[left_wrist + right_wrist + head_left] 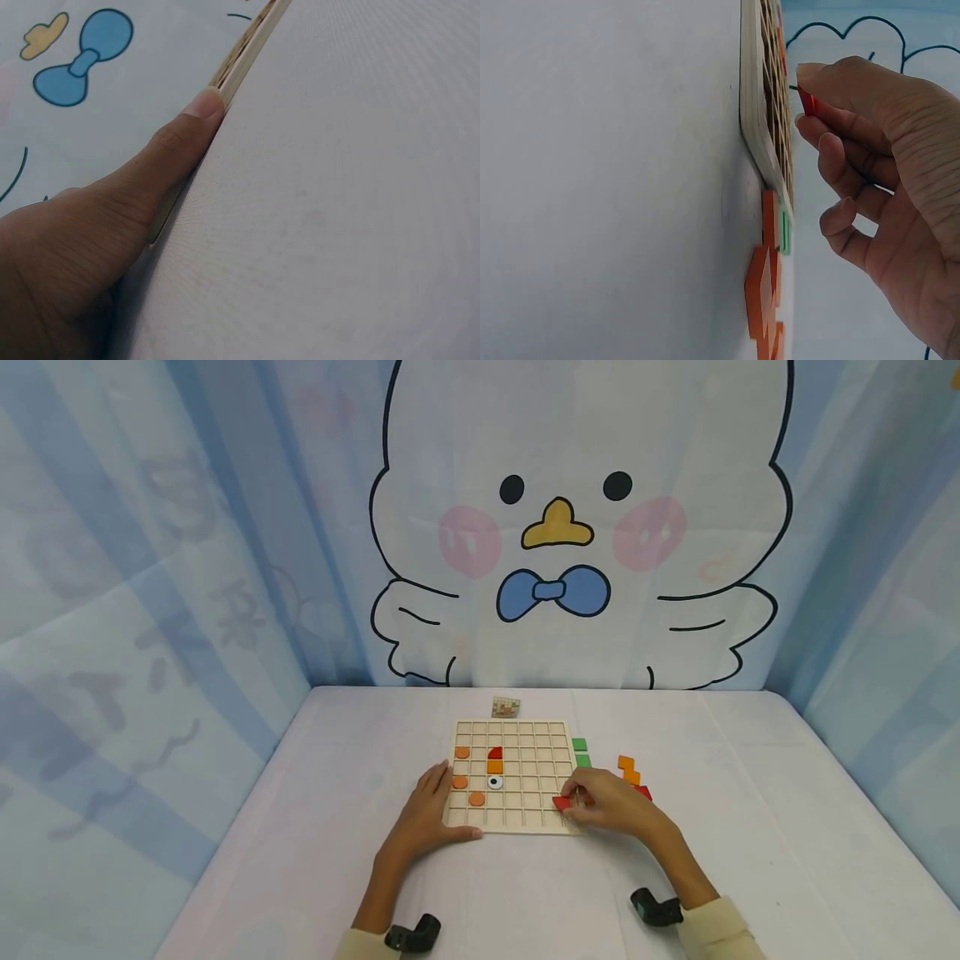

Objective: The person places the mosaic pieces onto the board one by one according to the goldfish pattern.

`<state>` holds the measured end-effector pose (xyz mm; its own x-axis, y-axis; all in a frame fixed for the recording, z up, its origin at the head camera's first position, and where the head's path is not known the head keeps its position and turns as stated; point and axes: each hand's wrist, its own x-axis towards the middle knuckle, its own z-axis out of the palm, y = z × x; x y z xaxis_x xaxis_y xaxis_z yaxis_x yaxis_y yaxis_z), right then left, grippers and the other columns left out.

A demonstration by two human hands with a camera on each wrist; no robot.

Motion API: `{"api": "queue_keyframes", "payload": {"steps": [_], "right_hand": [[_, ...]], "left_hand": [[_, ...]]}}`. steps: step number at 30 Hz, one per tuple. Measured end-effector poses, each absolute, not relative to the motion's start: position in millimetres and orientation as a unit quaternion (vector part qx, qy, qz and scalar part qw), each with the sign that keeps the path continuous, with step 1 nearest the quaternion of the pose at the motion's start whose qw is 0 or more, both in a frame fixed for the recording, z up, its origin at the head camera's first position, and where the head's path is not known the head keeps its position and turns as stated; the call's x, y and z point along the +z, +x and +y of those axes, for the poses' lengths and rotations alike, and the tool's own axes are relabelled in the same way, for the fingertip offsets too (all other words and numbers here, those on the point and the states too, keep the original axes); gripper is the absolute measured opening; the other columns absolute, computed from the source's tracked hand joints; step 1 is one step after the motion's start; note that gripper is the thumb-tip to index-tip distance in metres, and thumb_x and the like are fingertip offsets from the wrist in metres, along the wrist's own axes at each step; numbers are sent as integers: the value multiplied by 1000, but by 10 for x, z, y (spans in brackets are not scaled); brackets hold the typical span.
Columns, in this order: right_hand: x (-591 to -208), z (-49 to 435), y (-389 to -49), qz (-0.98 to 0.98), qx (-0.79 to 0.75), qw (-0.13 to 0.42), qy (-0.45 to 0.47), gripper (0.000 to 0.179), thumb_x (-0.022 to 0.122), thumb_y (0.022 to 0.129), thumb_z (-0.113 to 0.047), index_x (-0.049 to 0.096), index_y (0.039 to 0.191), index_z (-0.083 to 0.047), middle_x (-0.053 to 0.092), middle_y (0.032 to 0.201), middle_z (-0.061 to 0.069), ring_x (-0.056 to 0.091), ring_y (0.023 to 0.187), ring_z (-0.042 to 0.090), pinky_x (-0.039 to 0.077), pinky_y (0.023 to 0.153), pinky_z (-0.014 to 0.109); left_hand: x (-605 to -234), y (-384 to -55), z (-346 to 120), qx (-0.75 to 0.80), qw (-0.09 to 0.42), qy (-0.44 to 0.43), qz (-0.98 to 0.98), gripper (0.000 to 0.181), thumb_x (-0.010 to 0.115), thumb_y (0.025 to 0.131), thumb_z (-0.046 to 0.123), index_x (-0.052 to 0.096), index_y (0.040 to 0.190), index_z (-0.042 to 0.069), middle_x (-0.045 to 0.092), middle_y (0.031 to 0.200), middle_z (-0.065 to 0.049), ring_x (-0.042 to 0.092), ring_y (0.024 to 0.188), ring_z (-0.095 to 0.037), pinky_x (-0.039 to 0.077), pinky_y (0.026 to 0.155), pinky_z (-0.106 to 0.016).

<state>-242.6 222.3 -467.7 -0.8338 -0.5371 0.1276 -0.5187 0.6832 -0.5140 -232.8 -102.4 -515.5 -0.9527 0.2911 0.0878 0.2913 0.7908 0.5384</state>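
Note:
In the head view a pale wooden grid board (525,817) lies on the table. My left hand (423,814) rests against its near left corner, fingers along the left side and thumb (176,146) on the front edge. Over the board's right part, my right hand (611,802) pinches a red tile (562,803) between thumb and fingertips; the right wrist view shows this red tile (808,101) edge-on, above the grid. Set in the grid are orange discs (477,798), a red quarter-round tile (495,752), an orange square tile (495,767) and a white eye disc (495,782).
Beside the board's right edge lie green tiles (580,744). Farther right are orange tiles (632,777) and a red piece (643,792), partly behind my right hand. A small patterned card (506,707) sits beyond the board's far edge. Printed curtains surround the white table (300,860).

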Motion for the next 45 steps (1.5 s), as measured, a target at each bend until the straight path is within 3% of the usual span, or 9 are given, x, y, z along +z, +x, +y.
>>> {"api": "queue_keyframes", "payload": {"steps": [6,15,26,45], "right_hand": [[-4704,1978,-2502,917,-263,23,-300,17,77,82,-18,67,95,-12,62,85,-6,52,77,8,47,68,19],[-4787,1685,-2597,916,-271,52,-291,19,77,84,-25,66,96,-15,59,83,-8,51,75,7,47,67,18],[-4812,1381,-2635,918,-258,36,-300,19,77,84,-26,68,96,-14,59,82,-8,50,71,6,45,63,19],[-4797,1275,-2663,926,-251,40,-279,22,77,85,-31,70,98,-14,58,83,-7,50,71,6,45,63,18]], "left_hand": [[-5148,-2326,-1024,-281,-2,-153,-948,121,77,67,68,24,154,3,22,161,-15,23,148,-31,30,117,-50],[-5191,-2324,-1036,-274,-11,-147,-950,121,74,67,72,24,155,6,22,162,-13,23,148,-30,31,117,-49],[-5214,-2321,-1041,-276,-12,-153,-949,121,74,67,73,25,155,6,22,161,-13,23,148,-31,30,118,-48],[-5195,-2356,-1048,-268,-2,-160,-950,122,72,67,74,24,155,5,22,162,-13,23,148,-30,30,117,-48]]}}
